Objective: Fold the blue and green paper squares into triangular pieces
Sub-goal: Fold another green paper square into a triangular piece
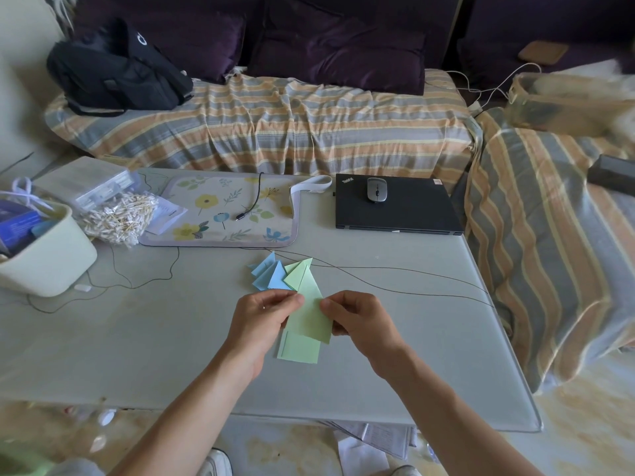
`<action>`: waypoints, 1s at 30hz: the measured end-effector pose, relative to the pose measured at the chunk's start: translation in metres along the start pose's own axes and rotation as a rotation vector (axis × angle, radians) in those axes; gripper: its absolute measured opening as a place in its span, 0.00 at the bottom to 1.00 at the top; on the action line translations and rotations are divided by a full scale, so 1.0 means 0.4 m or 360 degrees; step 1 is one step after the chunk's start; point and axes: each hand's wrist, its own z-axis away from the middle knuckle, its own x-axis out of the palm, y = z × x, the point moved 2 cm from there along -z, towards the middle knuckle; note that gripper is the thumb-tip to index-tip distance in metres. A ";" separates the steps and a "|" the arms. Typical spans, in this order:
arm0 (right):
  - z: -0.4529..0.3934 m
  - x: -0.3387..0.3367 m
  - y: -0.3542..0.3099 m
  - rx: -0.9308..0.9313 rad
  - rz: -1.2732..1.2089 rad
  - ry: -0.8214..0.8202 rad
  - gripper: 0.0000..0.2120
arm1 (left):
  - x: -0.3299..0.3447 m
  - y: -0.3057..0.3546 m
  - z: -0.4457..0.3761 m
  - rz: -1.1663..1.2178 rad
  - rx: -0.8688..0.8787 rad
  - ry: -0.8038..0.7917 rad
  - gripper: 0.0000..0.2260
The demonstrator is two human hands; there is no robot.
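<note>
Green paper point(311, 316) held just above the surface point(137, 338), near its front middle; upper end already narrowed to a point. Left hand point(261, 324) grip pinching the left edge; right hand point(357, 321) grip pinching the right edge; fingers curled round the sheet on both sides. Second green sheet point(297, 352) flat beneath, partly covered. Finished blue triangles point(268, 273) and green triangles point(297, 274) piled just beyond, touching one another. Step in hand, by the look of it: bringing the sides in to form a triangle. Best done by aligning edges squarely before creasing; laying flat on the surface; pressing from centre outward with a fingertip; keeping clear of the thin cable point(378, 280) nearby.
</note>
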 end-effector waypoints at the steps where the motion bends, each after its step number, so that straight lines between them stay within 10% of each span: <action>1: 0.000 0.000 0.000 -0.0015 0.0022 0.0017 0.07 | 0.001 0.000 0.001 -0.0002 -0.0005 0.0003 0.04; 30: -0.003 -0.025 0.012 0.0117 -0.0116 0.0403 0.11 | 0.012 -0.021 0.031 -0.0321 -0.0211 -0.0349 0.02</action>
